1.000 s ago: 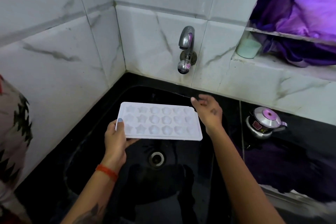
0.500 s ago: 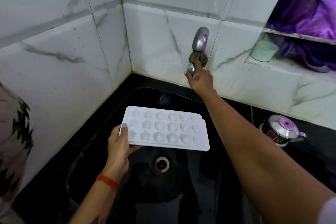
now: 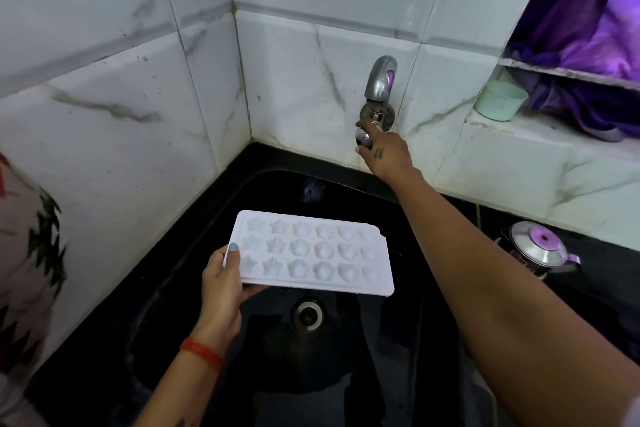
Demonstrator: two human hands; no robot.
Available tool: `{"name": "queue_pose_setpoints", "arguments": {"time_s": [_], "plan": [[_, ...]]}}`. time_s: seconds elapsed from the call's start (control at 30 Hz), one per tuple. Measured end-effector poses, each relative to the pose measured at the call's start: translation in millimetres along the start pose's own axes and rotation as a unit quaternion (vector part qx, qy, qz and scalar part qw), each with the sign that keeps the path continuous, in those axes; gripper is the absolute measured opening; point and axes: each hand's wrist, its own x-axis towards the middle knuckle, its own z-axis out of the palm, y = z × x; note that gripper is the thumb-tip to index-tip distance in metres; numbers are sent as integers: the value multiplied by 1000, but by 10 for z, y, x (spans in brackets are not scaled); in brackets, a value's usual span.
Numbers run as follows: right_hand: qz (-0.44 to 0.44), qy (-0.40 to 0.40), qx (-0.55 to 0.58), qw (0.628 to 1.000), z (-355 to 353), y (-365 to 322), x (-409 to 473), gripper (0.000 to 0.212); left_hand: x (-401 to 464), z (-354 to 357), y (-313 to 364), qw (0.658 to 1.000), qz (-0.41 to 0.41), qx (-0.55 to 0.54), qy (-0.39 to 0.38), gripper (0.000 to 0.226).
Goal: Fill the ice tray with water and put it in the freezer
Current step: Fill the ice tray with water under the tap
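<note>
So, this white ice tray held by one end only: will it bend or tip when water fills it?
The ice tray looks like thin plastic, so it is probably light now and may flex slightly. Only the left hand grips it, at one short end; added water would likely pull the free end down toward the black sink. Wet, it may be slippery.

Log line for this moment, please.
stage: before filling | left hand: holds ice tray over sink | right hand: grips tap knob | water: none visible

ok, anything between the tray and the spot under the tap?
Nothing visible. The left hand holds the ice tray over the sink, below and nearer than the tap; the right hand is at the tap's outlet.
</note>
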Motion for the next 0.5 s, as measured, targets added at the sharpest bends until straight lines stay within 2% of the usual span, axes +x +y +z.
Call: {"name": "queue_pose_setpoints", "arguments": {"time_s": [0.2, 0.3, 0.43, 0.5], "plan": [[19, -42, 74, 996, -83, 33, -207, 57, -68, -21, 21, 1000, 5, -3, -5, 25], [36, -31, 134, 990, -104, 9, -373, 55, -110, -20, 19, 1000, 5, -2, -7, 28], [120, 2, 181, 976, -143, -45, -587, 39, -163, -6, 29, 1000, 12, -4, -12, 27], [163, -37, 153, 974, -133, -36, -738, 39, -177, -2, 38, 1000, 16, -5, -13, 27]]}}
